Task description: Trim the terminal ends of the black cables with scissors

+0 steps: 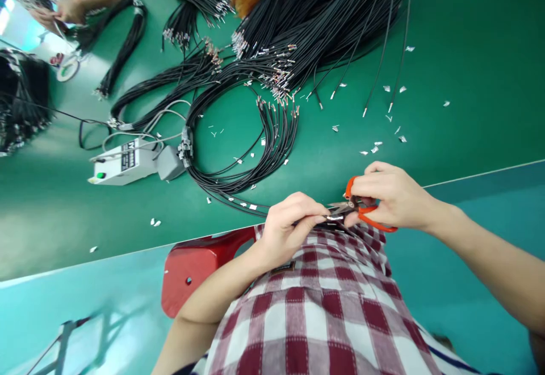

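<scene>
left hand (289, 224) fingers pinch wire end (336, 217), lying crosswise toward orange scissors (361, 210) gripped by right hand (394, 196).

Green table (468, 34), black cable bundles (272, 63)

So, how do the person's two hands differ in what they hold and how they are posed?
The left hand pinches the end of a thin black wire with its fingertips, while the right hand grips orange-handled scissors, fingers through the loops. The left hand comes in from lower left, above the checked shirt; the right hand reaches in from the right edge. Both meet near the edge of the green table, close to each other.
</scene>
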Available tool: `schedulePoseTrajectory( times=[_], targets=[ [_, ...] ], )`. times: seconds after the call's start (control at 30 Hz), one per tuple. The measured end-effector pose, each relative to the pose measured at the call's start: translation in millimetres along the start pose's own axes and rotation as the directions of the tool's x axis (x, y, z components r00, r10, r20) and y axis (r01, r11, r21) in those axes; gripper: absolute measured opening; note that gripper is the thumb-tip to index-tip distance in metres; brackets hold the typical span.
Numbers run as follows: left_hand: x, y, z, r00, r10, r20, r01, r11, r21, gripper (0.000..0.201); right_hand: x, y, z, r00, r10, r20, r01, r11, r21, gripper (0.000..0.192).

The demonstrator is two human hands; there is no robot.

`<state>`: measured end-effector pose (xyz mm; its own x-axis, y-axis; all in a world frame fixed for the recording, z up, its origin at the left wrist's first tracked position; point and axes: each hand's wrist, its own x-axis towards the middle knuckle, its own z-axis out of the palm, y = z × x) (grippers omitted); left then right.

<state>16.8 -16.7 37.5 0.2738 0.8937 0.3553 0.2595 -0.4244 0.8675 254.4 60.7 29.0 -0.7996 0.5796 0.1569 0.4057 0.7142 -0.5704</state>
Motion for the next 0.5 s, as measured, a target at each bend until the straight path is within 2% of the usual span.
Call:
schedulePoseTrajectory(
  times=[0.13,0.37,0.5],
  targets=[
    [-4,-2,-1.2,1.000,-0.019,-0.003,0.019,0.999,-0.042,0.007,6,0,5,0.989,-0.145,-0.004,0.145,0.989,0.008,0.053],
    [-9,-5,1.7,1.000,-0.007,-0.021,0.005,0.997,-0.081,0.008,5,4,20,0.982,-0.189,0.023,0.183,0.970,0.163,0.052],
    [-10,-6,3.2,0.999,-0.008,-0.035,0.005,0.996,-0.084,0.008,2,7,31,0.977,-0.214,-0.006,0.212,0.963,0.163,0.049]
  ],
)
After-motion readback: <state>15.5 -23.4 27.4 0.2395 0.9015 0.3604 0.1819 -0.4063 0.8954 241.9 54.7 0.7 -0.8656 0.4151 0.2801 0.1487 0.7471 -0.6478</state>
